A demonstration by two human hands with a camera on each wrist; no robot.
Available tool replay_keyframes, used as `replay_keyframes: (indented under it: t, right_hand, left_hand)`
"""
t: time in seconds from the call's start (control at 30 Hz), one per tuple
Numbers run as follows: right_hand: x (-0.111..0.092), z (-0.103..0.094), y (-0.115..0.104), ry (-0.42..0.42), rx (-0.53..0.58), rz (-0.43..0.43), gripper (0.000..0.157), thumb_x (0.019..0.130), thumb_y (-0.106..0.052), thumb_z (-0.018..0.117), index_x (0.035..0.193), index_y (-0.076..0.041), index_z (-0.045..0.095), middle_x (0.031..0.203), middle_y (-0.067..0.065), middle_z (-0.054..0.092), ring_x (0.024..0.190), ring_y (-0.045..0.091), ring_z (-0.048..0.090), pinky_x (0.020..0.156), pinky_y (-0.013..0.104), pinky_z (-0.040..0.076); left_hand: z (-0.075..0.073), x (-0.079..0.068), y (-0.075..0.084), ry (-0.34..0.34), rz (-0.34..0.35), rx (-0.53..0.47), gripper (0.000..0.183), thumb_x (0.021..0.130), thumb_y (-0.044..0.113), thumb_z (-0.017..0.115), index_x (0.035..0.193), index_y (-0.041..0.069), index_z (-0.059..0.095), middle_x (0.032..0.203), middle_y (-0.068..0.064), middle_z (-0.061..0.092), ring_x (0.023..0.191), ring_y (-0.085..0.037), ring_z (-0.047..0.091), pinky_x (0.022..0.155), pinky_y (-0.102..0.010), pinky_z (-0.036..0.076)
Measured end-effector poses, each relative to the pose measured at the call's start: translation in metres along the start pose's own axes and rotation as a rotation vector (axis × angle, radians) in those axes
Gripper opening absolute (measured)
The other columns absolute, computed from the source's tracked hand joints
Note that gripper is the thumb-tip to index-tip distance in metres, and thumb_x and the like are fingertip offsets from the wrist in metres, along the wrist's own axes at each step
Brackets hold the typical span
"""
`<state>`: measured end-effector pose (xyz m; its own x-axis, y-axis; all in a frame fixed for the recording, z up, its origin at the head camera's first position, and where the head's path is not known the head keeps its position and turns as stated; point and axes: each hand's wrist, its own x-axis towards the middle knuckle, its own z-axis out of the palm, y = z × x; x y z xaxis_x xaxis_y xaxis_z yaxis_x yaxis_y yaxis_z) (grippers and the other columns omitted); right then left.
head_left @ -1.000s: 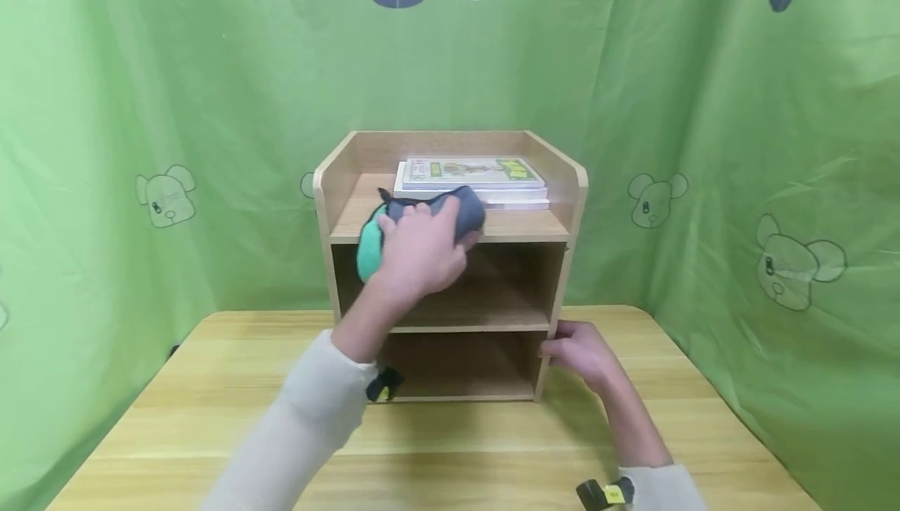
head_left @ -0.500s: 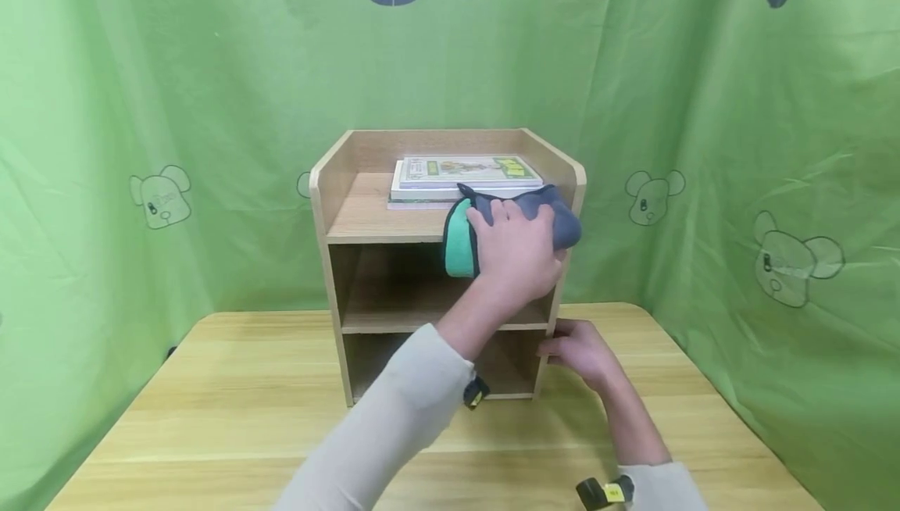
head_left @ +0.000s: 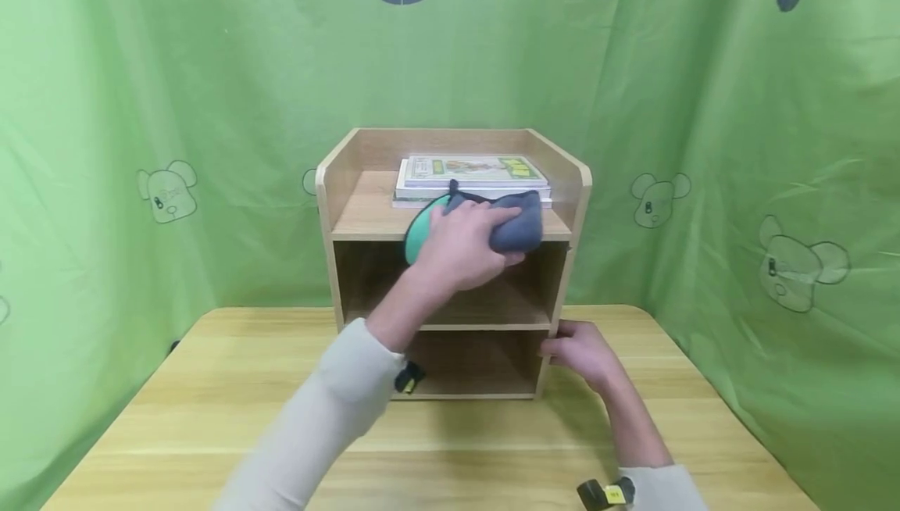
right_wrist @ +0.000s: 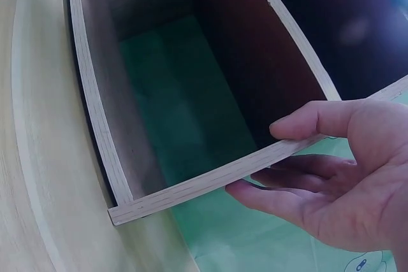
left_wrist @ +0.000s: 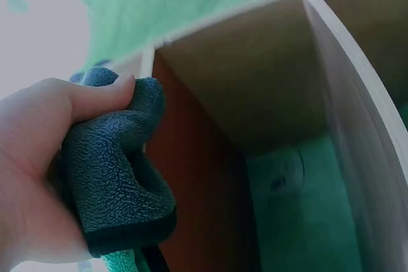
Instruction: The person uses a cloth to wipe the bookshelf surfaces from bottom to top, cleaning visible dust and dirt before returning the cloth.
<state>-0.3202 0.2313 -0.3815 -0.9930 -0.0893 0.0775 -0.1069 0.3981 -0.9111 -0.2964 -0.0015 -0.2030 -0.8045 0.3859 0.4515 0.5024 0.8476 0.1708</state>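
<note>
My left hand grips a fuzzy cloth, dark grey-blue with a green side and black edging. It is bunched up in the left wrist view, with the thumb bent over the folded cloth. In the head view the cloth overlaps the front edge of the top board of a small wooden shelf, just in front of the books. Low on the shelf's right side, my right hand holds the side panel. Its thumb lies on the inner side and its fingers on the outer side.
A short stack of books lies flat on the top board, between raised side walls. Two compartments open to the front below. The shelf stands on a wooden table; a green printed curtain hangs behind and at both sides.
My left hand has swept the cloth right along the top board's front edge, then partway back left. My right hand has stayed at the side panel.
</note>
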Motion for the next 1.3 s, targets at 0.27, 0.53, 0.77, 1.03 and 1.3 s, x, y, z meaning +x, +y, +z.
replay_keyframes:
  t: [0.27, 0.53, 0.77, 1.03, 1.3]
  right_hand:
    - [-0.001, -0.001, -0.001, -0.011, -0.019, 0.026, 0.053, 0.085, -0.004, 0.065, 0.132, 0.018, 0.053, 0.123, 0.030, 0.064, 0.106, 0.030, 0.068, 0.093, 0.042, 0.058]
    - [-0.002, -0.001, -0.002, -0.012, -0.013, 0.025, 0.055, 0.085, -0.002, 0.064, 0.134, 0.020, 0.050, 0.125, 0.033, 0.063, 0.107, 0.031, 0.068, 0.094, 0.042, 0.058]
    - [0.000, -0.001, 0.000, -0.018, 0.004, 0.017, 0.057, 0.085, -0.002, 0.064, 0.135, 0.021, 0.048, 0.128, 0.035, 0.060, 0.107, 0.033, 0.068, 0.094, 0.043, 0.058]
    - [0.001, 0.000, 0.002, -0.016, 0.016, 0.015, 0.056, 0.084, 0.000, 0.064, 0.134, 0.021, 0.049, 0.128, 0.036, 0.060, 0.106, 0.032, 0.068, 0.092, 0.042, 0.059]
    - [0.001, 0.000, 0.002, -0.005, 0.000, 0.012, 0.053, 0.083, 0.000, 0.065, 0.131, 0.020, 0.052, 0.123, 0.034, 0.063, 0.102, 0.028, 0.069, 0.091, 0.042, 0.060]
  left_hand:
    - [-0.024, -0.023, -0.054, 0.014, -0.078, 0.004, 0.064, 0.089, 0.048, 0.072, 0.148, 0.032, 0.053, 0.143, -0.001, 0.061, 0.126, -0.022, 0.055, 0.106, -0.052, 0.034]
    - [-0.047, -0.027, -0.078, -0.072, -0.194, -0.025, 0.054, 0.093, 0.038, 0.061, 0.146, 0.027, 0.057, 0.131, -0.014, 0.063, 0.114, -0.031, 0.055, 0.103, -0.050, 0.033]
    - [-0.053, -0.023, -0.079, -0.173, -0.259, -0.054, 0.064, 0.098, 0.040, 0.050, 0.156, 0.018, 0.040, 0.145, -0.023, 0.049, 0.134, -0.038, 0.038, 0.118, -0.060, 0.017]
    - [-0.058, -0.029, -0.081, -0.156, -0.164, 0.010, 0.055, 0.098, 0.042, 0.055, 0.147, 0.019, 0.049, 0.127, -0.011, 0.067, 0.117, -0.035, 0.060, 0.104, -0.056, 0.035]
    - [-0.051, -0.038, -0.072, -0.064, -0.194, 0.048, 0.057, 0.094, 0.041, 0.061, 0.147, 0.022, 0.051, 0.124, -0.012, 0.068, 0.114, -0.034, 0.061, 0.098, -0.054, 0.041]
